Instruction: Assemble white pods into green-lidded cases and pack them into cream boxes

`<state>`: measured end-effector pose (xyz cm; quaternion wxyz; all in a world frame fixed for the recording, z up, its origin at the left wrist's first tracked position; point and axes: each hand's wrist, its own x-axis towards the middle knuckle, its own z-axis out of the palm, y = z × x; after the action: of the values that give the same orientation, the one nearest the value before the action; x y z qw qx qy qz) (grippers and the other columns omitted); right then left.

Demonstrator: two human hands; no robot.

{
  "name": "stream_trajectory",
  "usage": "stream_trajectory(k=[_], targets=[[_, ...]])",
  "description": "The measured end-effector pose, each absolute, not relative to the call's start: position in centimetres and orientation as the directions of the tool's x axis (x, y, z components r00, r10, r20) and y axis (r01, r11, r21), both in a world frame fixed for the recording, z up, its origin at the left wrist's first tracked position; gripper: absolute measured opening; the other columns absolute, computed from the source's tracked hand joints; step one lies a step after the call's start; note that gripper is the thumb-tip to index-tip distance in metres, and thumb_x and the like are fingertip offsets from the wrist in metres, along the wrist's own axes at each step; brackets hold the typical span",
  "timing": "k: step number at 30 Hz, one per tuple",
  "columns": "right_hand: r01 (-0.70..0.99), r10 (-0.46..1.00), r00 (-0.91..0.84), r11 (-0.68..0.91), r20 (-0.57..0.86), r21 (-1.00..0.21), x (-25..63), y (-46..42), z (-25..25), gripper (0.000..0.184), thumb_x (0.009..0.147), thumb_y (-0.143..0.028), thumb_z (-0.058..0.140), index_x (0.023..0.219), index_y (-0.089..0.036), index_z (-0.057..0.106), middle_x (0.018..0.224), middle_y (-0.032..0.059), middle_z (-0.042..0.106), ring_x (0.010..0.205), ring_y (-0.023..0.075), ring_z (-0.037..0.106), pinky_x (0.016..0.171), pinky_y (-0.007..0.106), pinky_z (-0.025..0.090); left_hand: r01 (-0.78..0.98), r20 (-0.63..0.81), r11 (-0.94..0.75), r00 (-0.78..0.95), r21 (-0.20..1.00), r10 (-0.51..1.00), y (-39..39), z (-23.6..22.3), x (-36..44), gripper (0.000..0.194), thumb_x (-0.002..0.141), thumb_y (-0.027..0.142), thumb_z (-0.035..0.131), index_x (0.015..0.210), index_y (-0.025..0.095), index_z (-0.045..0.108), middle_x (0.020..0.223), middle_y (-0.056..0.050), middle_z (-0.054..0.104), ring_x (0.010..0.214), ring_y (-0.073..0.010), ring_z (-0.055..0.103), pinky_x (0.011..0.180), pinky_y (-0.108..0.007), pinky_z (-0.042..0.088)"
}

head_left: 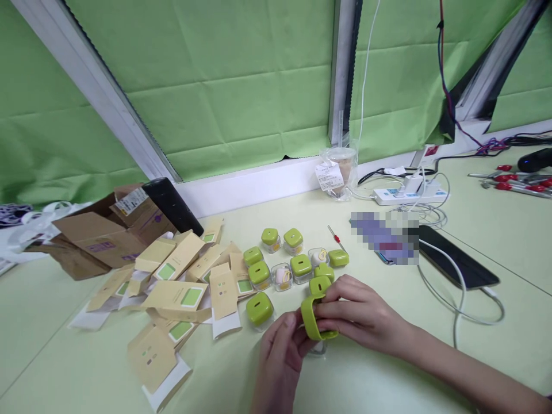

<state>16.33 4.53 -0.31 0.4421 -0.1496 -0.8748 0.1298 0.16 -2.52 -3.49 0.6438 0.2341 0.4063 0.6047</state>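
Both my hands meet at the bottom centre of the table. My right hand [360, 313] has its fingers closed on a green square lid [311, 322], which is tilted on edge. My left hand [282, 353] pinches the same lid from the left, and a small clear box base [318, 347] shows just under it. Several small clear boxes with green lids [259, 308] stand in a loose group just beyond my hands. One open clear box [281, 276] holds something pale.
A heap of tan cardboard sleeves [176, 296] and an open brown carton [101, 238] lie to the left. A plastic cup [339, 172], a white power strip [409, 194], a cabled phone [457, 263] and red-handled tools [513, 181] lie at the back right. A small red screwdriver [336, 236] rests near the boxes.
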Motion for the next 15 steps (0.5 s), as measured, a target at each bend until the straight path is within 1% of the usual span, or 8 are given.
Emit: stream_trajectory(k=[1,3,6,8,11,13,15], targets=[[0.133,0.384,-0.556,0.916,0.737,-0.377,16.3,4.5,-0.2,0.016,0.092,-0.026,0.054,0.099,-0.017,0.066,0.078,0.0046,0.065,0.07,0.0133,0.056,0.063,0.026,0.045,-0.584,-0.25,0.173,-0.052,0.793,0.967,-2.6,-3.3,0.1,0.03,0.068,0.042,0.075,0.081,0.015,0.071,0.079,-0.005,0.069,0.076,-0.0177,0.063,0.07,-0.029,0.051],[0.114,0.394,-0.563,0.908,0.727,-0.404,16.4,4.4,-0.1,0.017,0.093,-0.025,0.053,0.099,-0.018,0.066,0.079,0.005,0.065,0.071,0.0135,0.057,0.063,0.026,0.047,-0.553,-0.259,0.198,-0.034,0.809,0.965,-2.7,-3.1,0.1,0.027,0.065,0.038,0.078,0.077,0.015,0.07,0.074,-0.004,0.068,0.072,-0.0154,0.062,0.068,-0.026,0.05],[0.093,0.392,-0.6,0.9,0.697,-0.425,16.5,4.2,0.0,0.018,0.093,-0.026,0.052,0.095,-0.018,0.068,0.078,0.0051,0.064,0.069,0.0138,0.056,0.059,0.025,0.046,-0.502,-0.26,0.223,-0.004,0.836,0.966,-2.8,-3.3,-0.1,0.027,0.062,0.037,0.081,0.066,0.014,0.067,0.062,0.0,0.063,0.062,-0.0105,0.057,0.063,-0.022,0.047],[0.095,0.383,-0.628,0.902,0.677,-0.421,16.6,4.1,0.1,0.018,0.093,-0.027,0.053,0.095,-0.02,0.069,0.076,0.0045,0.062,0.067,0.014,0.054,0.056,0.025,0.044,-0.469,-0.249,0.222,0.004,0.855,0.969,-2.8,-3.6,-0.1,0.029,0.06,0.036,0.081,0.063,0.014,0.064,0.057,0.002,0.059,0.058,-0.0083,0.053,0.06,-0.019,0.043],[0.083,0.395,-0.677,0.88,0.621,-0.469,16.9,3.9,0.6,0.02,0.093,-0.028,0.051,0.104,-0.023,0.067,0.08,0.0042,0.061,0.071,0.0144,0.055,0.06,0.026,0.046,-0.427,-0.21,0.192,0.005,0.883,0.978,-2.7,-3.7,0.1,0.029,0.062,0.036,0.08,0.064,0.014,0.062,0.057,0.003,0.058,0.057,-0.0077,0.049,0.057,-0.019,0.04],[0.044,0.401,-0.711,0.845,0.578,-0.532,17.3,3.7,0.8,0.024,0.095,-0.024,0.049,0.115,-0.024,0.061,0.087,0.0048,0.061,0.078,0.0143,0.057,0.066,0.025,0.049,-0.42,-0.206,0.198,0.028,0.886,0.978,-2.7,-3.3,0.5,0.029,0.064,0.037,0.078,0.067,0.014,0.061,0.059,0.002,0.059,0.057,-0.0091,0.05,0.057,-0.021,0.041],[0.003,0.393,-0.728,0.821,0.562,-0.571,17.6,3.4,0.8,0.03,0.096,-0.02,0.043,0.123,-0.027,0.055,0.096,0.0059,0.059,0.087,0.0143,0.058,0.073,0.025,0.05,-0.425,-0.215,0.219,0.058,0.878,0.975,-2.8,-2.8,0.7,0.028,0.066,0.037,0.076,0.071,0.015,0.06,0.063,0.001,0.059,0.058,-0.0107,0.051,0.058,-0.024,0.043]])
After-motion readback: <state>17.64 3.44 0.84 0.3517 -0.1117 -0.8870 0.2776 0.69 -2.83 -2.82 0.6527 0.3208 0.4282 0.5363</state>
